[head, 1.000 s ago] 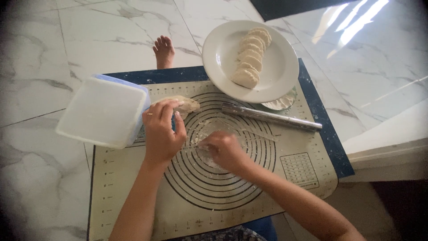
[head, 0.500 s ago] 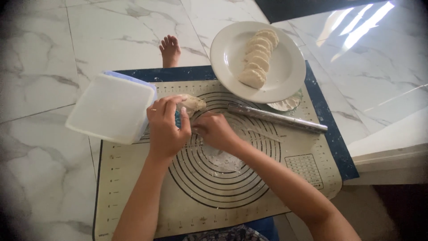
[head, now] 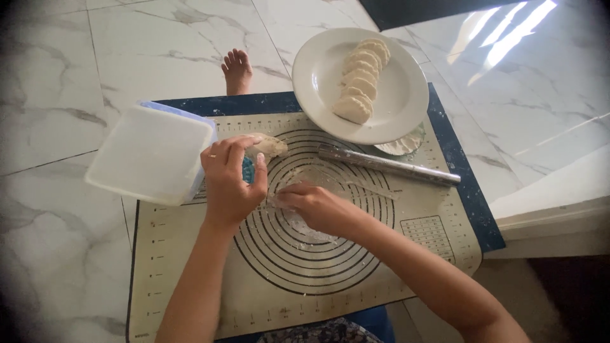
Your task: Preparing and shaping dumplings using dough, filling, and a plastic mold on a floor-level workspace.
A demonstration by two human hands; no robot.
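Dough piece (head: 268, 146), pale and lumpy, is sitting at the upper left of the ring pattern on the baking mat (head: 438, 228), just beside the lidded plastic container (head: 151, 152). Left hand (head: 230, 181) is closing thumb and fingers on the near end of the dough piece; the far end is sticking out past the fingertips. Right hand (head: 318, 206) is lying low on the mat near the middle of the rings, fingers bent and pressing toward a thin translucent round sheet (head: 305, 190); whether it is pinching the sheet or only touching it, I cannot tell. The two hands are sitting close, nearly touching.

Rolling pin (head: 389, 165), slim and metallic, is lying on the mat to the right of the hands, angled slightly downward to the right. White plate (head: 394, 95) is overlapping the mat's top edge and is carrying a row of folded dumplings (head: 359, 79). A small flour patch (head: 401, 145) is showing under the plate's near rim. A bare foot (head: 237, 70) is resting on the marble floor (head: 63, 76) beyond the mat.
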